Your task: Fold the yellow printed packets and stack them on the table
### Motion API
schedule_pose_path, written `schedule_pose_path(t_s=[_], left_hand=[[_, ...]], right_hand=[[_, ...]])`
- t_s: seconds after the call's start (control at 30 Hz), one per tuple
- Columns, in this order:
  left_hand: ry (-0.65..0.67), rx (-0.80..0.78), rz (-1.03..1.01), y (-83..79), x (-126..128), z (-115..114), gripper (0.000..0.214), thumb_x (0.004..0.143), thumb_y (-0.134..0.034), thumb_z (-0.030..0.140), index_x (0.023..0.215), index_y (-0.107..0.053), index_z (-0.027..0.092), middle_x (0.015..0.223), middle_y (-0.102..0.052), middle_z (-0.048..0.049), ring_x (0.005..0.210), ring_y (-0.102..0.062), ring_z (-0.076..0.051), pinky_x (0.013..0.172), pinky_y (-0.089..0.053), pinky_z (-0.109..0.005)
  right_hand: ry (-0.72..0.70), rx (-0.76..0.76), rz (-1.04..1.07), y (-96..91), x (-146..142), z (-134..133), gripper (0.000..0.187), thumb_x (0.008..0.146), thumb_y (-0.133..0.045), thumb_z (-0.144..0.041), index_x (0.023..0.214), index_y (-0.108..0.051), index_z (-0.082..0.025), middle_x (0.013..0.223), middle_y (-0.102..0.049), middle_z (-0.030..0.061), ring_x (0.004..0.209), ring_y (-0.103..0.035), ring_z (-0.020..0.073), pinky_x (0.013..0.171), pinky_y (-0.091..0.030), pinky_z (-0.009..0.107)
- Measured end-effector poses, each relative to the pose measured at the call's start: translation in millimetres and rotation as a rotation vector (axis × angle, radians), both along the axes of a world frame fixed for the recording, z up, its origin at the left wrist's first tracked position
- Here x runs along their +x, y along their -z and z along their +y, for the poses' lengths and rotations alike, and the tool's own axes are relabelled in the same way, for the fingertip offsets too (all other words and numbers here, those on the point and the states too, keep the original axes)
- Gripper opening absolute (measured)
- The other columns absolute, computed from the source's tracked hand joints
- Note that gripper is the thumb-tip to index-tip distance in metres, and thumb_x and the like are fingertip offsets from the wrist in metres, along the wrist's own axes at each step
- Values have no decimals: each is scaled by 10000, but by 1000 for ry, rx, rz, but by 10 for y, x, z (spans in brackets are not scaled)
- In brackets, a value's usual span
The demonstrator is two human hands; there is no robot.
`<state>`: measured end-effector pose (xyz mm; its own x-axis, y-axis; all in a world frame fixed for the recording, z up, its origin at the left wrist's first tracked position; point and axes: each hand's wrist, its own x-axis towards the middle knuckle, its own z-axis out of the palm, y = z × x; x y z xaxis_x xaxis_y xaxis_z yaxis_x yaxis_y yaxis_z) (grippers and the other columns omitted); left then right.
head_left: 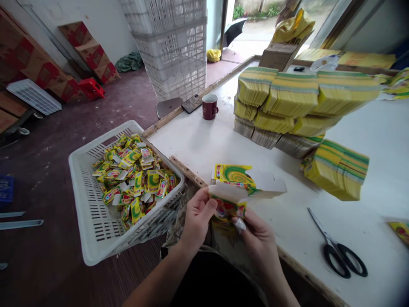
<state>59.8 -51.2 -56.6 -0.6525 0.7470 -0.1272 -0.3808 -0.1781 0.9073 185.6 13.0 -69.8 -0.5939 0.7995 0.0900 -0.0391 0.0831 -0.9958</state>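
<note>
Between my hands, at the table's near edge, is a small printed carton in yellow, red and green, with a white inner flap raised. My left hand pinches its left end between thumb and fingers. The lower right side is gripped by my right hand, whose thumb has a white wrapping on its tip. Just beyond lies a larger yellow-green carton, its white inside turned to the right. To the left, a white plastic basket holds a heap of small yellow cartons.
Stacks of flat yellow cartons stand at the back right, with a separate bundle nearer. Black-handled scissors lie on the right. A maroon mug and a phone sit near the left edge. White crates are stacked on the floor.
</note>
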Motion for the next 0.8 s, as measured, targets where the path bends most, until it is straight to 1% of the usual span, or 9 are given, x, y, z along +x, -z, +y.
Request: schedule_pose_path(t_s=[0.07, 0.17, 0.23, 0.3, 0.4, 0.5, 0.6, 0.7, 0.8], left_hand=[[-9, -6, 58, -46, -108, -16, 253, 765, -734, 427, 896, -736, 211, 774, -682, -8, 733, -598, -141, 724, -483, -245], [54, -40, 142, -144, -309, -66, 238, 763, -737, 421, 769, -740, 183, 692, -682, -18, 680, -610, -151, 699, -497, -262], [140, -42, 225, -248, -429, -119, 319, 769, -730, 435, 974, -737, 192, 877, -733, -61, 866, -660, -208, 836, -502, -316], [229, -70, 406, -376, -497, -180, 610, 706, -774, 471, 1242, -620, 224, 1177, -682, -101, 1138, -596, -270, 1000, -435, -369], [468, -209, 730, -533, -486, -255, 955, 514, -880, 481, 1359, -508, 234, 1352, -565, -127, 1258, -506, -321, 1062, -390, -398], [731, -315, 917, -583, -440, -300, 1005, 477, -870, 532, 1360, -508, 215, 1268, -614, -146, 1143, -587, -346, 995, -450, -431], [888, -296, 960, -605, -478, -324, 1017, 435, -875, 549, 1336, -535, 224, 1186, -665, -132, 1051, -636, -343, 951, -480, -425], [1044, -105, 857, -707, -576, -306, 1007, 414, -862, 592, 1306, -578, 220, 1190, -663, -143, 1036, -644, -341, 939, -494, -409], [1181, 81, 672, -860, -649, -257, 980, 536, -723, 725, 1350, -556, 204, 1269, -624, -173, 1119, -615, -350, 1001, -451, -412]], right_hand=[[-97, 142, -85, -101, 20, 57, 158, 855, -600, -212, 828, -755, -217, 747, -666, 35, 681, -631, 178, 609, -516, 252], [-166, 347, -195, -215, 137, 142, 230, 869, -518, -145, 901, -736, -212, 752, -642, 33, 666, -632, 160, 577, -504, 225], [-118, 526, -255, -239, 248, 189, 303, 863, -473, -91, 999, -711, -219, 813, -650, 41, 694, -635, 155, 587, -505, 222], [-75, 731, -324, -232, 340, 220, 376, 850, -449, -43, 1067, -689, -233, 846, -659, 46, 712, -625, 159, 602, -497, 237], [-156, 961, -378, -218, 398, 232, 388, 851, -470, -37, 1097, -681, -250, 814, -669, 42, 695, -591, 172, 624, -476, 278], [-212, 1002, -406, -245, 413, 223, 376, 857, -463, -39, 1072, -692, -246, 783, -663, 42, 673, -569, 173, 631, -457, 299], [-193, 1002, -415, -348, 467, 201, 399, 862, -440, -38, 1051, -704, -269, 785, -660, 44, 687, -570, 171, 639, -453, 303], [-193, 999, -380, -541, 536, 155, 405, 877, -452, -62, 1089, -692, -310, 782, -655, 40, 690, -569, 174, 616, -465, 293], [-182, 965, -328, -751, 557, 130, 473, 882, -442, -44, 1223, -624, -317, 807, -652, 44, 733, -575, 181, 602, -480, 272]])
